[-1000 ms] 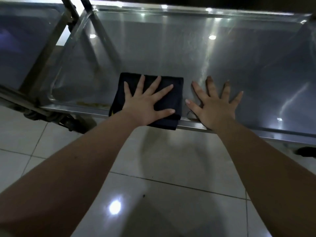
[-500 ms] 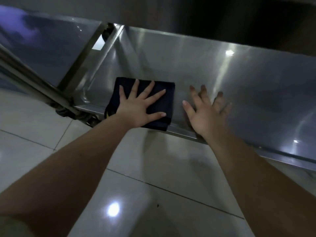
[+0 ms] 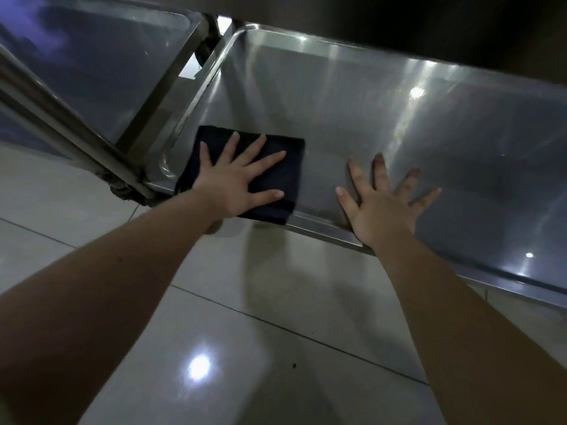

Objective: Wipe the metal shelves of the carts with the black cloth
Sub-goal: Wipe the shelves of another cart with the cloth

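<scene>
The wiping of the metal shelf [image 3: 399, 124] is judged to be in hand. The folded black cloth [image 3: 291, 161] is pressed onto its near-left corner by the left hand [image 3: 236, 182], fingers straight and spread, nothing gripped. The right hand [image 3: 383, 210] is laid flat on the shelf nearby, splayed, empty. A stroke rightward or toward the far edge is called for, where bare metal lies open; the left is closed by the raised rim [image 3: 201, 87] and the neighbouring cart [image 3: 107, 72].

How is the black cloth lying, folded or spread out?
Folded. The cloth is a small rectangle with layered edges at its near end, under the left hand.
</scene>
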